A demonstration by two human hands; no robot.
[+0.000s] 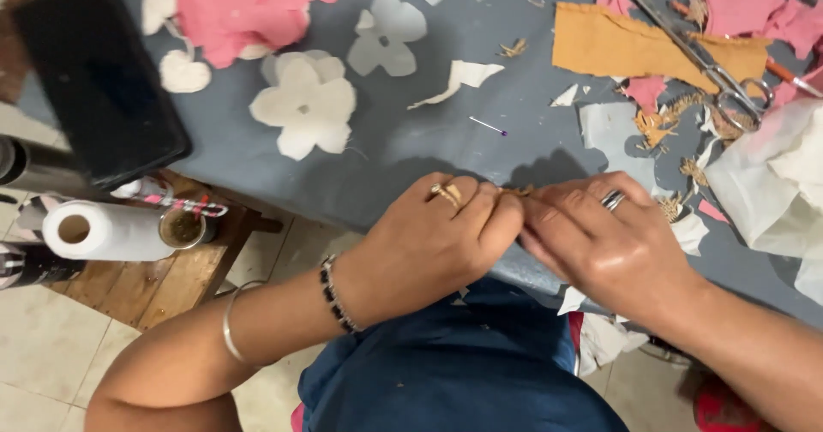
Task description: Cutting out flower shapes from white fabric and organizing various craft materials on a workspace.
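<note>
Both hands are meeting at the near edge of the grey worktop (446, 132), fingertip to fingertip. The left hand (433, 243) is curling its fingers (489, 213) shut on a small tan scrap (517, 191), and the right hand (600, 243) is closing its fingers (549, 213) on the same scrap from the other side. The scrap is showing only as a thin, frayed, straw-coloured sliver between the fingertips; the rest is being hidden by the hands, so its full shape cannot be told. The left hand is wearing a gold ring (446, 195), a beaded bracelet (336, 295) and a bangle (230, 325); the right hand is wearing a silver ring (612, 199). Beyond the hands, a white paper flower (304, 105) is lying flat, with pink paper (236, 8) behind it. A pin (487, 125) is lying near the centre. An ochre sheet (626, 46) is lying at upper right, with scissors (703, 59) resting across it. A black phone (99, 76) is standing at the far left, above a paper roll (103, 231) on a wooden stool (163, 282).
</note>
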